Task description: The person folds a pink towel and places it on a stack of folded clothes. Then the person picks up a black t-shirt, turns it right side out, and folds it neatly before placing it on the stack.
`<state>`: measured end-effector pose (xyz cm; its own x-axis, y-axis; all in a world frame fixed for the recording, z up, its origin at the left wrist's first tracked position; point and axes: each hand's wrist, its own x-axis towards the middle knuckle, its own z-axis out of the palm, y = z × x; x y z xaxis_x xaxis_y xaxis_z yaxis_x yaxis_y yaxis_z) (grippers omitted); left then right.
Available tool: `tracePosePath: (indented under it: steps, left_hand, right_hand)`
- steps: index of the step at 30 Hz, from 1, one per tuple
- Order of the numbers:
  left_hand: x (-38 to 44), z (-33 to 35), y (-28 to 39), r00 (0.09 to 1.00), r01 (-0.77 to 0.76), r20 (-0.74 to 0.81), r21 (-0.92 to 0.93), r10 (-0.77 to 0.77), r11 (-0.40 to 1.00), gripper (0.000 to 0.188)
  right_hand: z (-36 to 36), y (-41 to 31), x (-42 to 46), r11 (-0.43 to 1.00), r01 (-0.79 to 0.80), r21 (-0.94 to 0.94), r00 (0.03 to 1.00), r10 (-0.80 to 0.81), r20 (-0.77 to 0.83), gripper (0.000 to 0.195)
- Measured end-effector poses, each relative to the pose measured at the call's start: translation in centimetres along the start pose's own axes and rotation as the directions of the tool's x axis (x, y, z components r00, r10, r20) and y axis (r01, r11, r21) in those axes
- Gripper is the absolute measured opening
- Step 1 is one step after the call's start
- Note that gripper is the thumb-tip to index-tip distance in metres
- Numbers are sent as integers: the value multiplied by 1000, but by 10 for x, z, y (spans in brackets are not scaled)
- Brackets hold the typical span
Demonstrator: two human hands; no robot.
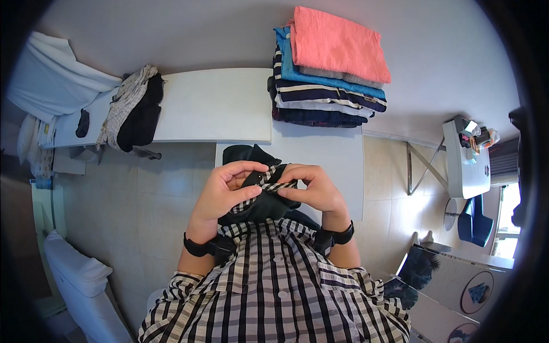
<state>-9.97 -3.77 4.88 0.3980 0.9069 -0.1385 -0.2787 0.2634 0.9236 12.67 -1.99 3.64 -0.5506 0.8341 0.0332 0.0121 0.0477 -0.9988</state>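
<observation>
A black garment (266, 208) with black-and-white checked trim (274, 187) is held up close to my chest, over the near part of a white table. My left hand (231, 186) pinches the trim and the black cloth beside it between thumb and fingers. Opposite it, my right hand (311, 186) grips the other end of the checked strip between thumb and forefinger. A small dark round spot, perhaps a button or snap, shows near the left fingertips. The garment's lower parts are partly hidden behind my hands. Each wrist wears a black strap.
Beyond my hands stands a stack of folded clothes (330, 85) topped by a coral cloth (341, 45). Leftward, a white tabletop (214, 105) bears a patterned and black garment (139, 111). A white chair (81, 274) is at lower left; another white table (465, 167) stands far right.
</observation>
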Motion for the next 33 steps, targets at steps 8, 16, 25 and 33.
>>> tracePosePath:
  steps: [8, 16, 25, 33]
  left_hand:
    - [6, -5, -3, 1000, 24, 3, -118, -24, 993, 34]
    - [11, -1, -10, 999, -16, -43, -179, 8, 984, 31]
    - [8, -6, -13, 993, -93, -89, -150, 80, 984, 34]
    - [4, -4, -5, 995, -45, -96, -95, 36, 994, 38]
  right_hand:
    - [12, 3, 1, 970, -95, 224, 984, 125, -127, 15]
    - [17, 4, 8, 982, 129, -137, 989, -138, -55, 15]
    - [15, -10, 0, 994, -107, 16, 994, 107, 4, 9]
    - [6, -4, -3, 981, -69, -182, 993, 49, -109, 11]
